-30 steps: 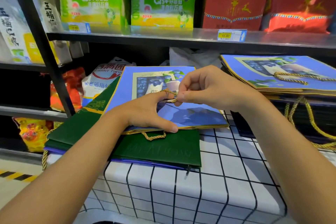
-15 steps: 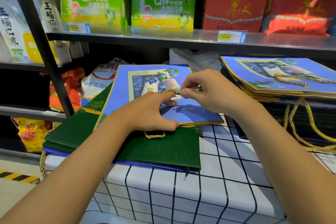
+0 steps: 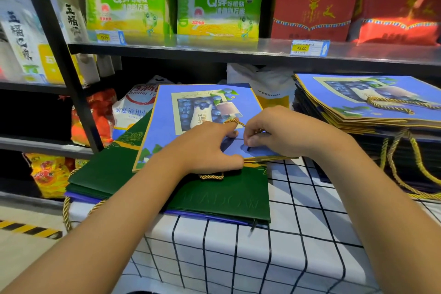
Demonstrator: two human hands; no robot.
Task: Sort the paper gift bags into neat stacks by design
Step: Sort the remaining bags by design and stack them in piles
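Both hands pinch cord — blue bag.

A table covered by a white cloth with a black grid carried two piles of flat paper gift bags: a mixed pile of dark green and blue bags at the left, and a taller stack of blue blueberry-print bags at the right.

glossy paper bag — twisted cord
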